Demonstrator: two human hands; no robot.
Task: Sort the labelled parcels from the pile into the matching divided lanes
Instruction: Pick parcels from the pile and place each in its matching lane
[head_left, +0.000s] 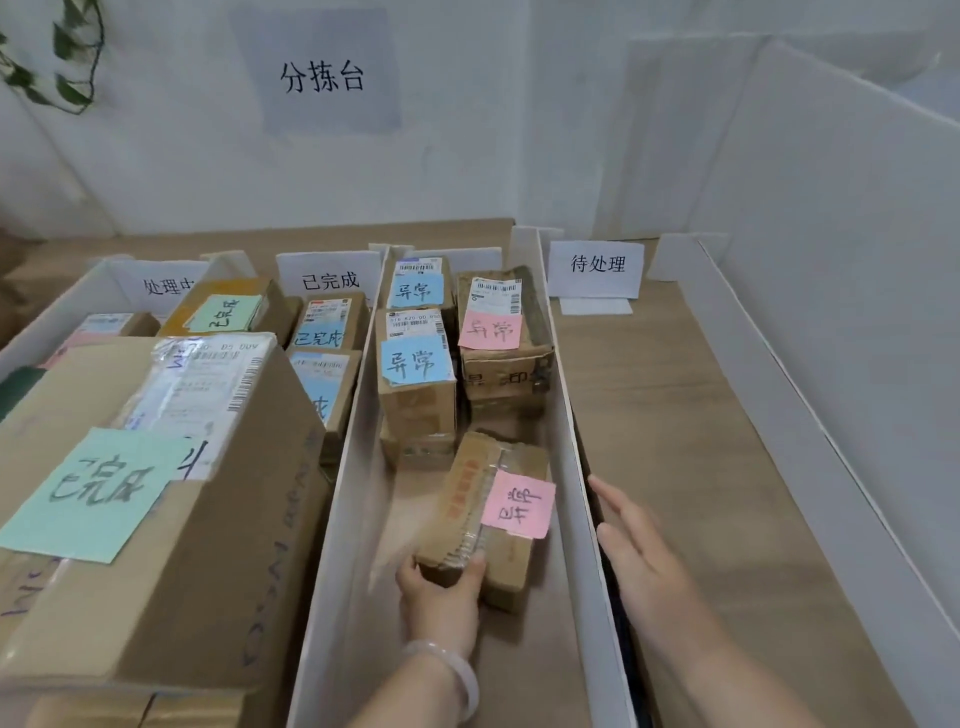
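Observation:
A small brown cardboard parcel with a pink sticky label lies in the third lane, near its front. My left hand grips its near end, thumb on the left side and fingers over the top. My right hand is flat with straight fingers against the white divider on that lane's right side, holding nothing. Further back in the same lane stand parcels with blue labels and one with a pink label.
A large box with a green label fills the near left. Behind it are more labelled parcels in the second lane. The rightmost lane holds only a white sign card at its back. White walls enclose the table.

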